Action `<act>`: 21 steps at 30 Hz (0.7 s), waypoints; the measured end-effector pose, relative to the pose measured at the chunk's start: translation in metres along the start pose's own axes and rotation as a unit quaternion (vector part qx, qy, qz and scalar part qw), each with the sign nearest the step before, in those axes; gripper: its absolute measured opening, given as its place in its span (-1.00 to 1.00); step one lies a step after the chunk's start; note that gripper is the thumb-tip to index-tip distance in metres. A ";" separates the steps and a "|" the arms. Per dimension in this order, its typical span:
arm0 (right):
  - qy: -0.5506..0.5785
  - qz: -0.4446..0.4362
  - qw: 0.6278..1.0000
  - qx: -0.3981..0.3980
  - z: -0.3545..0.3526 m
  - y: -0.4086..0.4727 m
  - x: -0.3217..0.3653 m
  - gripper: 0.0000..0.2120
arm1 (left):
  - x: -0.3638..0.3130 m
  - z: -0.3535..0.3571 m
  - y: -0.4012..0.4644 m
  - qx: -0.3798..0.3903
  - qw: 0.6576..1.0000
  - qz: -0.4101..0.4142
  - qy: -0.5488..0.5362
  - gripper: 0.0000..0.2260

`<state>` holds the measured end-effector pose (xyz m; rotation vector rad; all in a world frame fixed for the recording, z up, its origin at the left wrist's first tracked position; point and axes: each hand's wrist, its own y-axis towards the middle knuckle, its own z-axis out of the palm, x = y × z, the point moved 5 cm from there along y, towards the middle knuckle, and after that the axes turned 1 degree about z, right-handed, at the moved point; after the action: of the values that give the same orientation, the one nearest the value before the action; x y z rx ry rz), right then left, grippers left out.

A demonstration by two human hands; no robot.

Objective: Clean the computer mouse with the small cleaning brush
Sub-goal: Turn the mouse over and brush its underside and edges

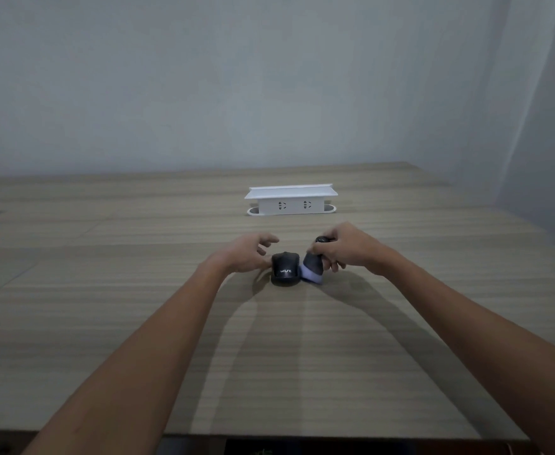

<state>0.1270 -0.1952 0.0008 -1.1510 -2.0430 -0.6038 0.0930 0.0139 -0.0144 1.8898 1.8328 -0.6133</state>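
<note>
I look down over a wide wooden desk (138, 323) against a plain grey wall, with both of my bare forearms reaching forward toward its middle. A black computer mouse (285, 269) sits flat on the desk between my hands, its near end facing me and pale lettering visible on it. My left hand (248, 254) rests just beside the mouse on its left, fingers loosely spread and curled, the thumb side at or very near the shell; it holds nothing, and I cannot tell whether it actually presses on the mouse. My right hand (341, 247) is closed around the dark handle of a small cleaning brush (313, 269), which is tilted so that its pale, flared head points down and left, meeting the right flank of the mouse near the desk surface. Behind them, well apart, stands a white socket box (290, 200) with two outlets on its front. I judge that brushing is under way along the right side of the mouse. The next move seems to call for the left hand to steady the mouse while the brush sweeps over the top and button seams, since a light mouse could slide away.
</note>
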 end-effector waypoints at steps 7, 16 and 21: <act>0.008 -0.032 0.997 -0.073 -0.008 0.000 0.011 -0.77 | -0.001 0.004 -0.013 -0.026 0.996 -0.049 -0.070 -0.65; 0.024 -0.129 0.991 -0.035 0.015 0.000 0.021 -0.80 | -0.008 0.022 -0.017 0.005 1.000 -0.027 0.010 -0.53; -0.052 -0.146 0.980 -0.124 0.004 0.001 0.027 -0.86 | -0.001 0.027 -0.018 -0.056 0.997 -0.049 -0.030 -0.24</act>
<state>0.1169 -0.1770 0.0189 -1.0442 -2.2957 -0.9858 0.0742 -0.0022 -0.0359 1.7004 1.8884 -0.5813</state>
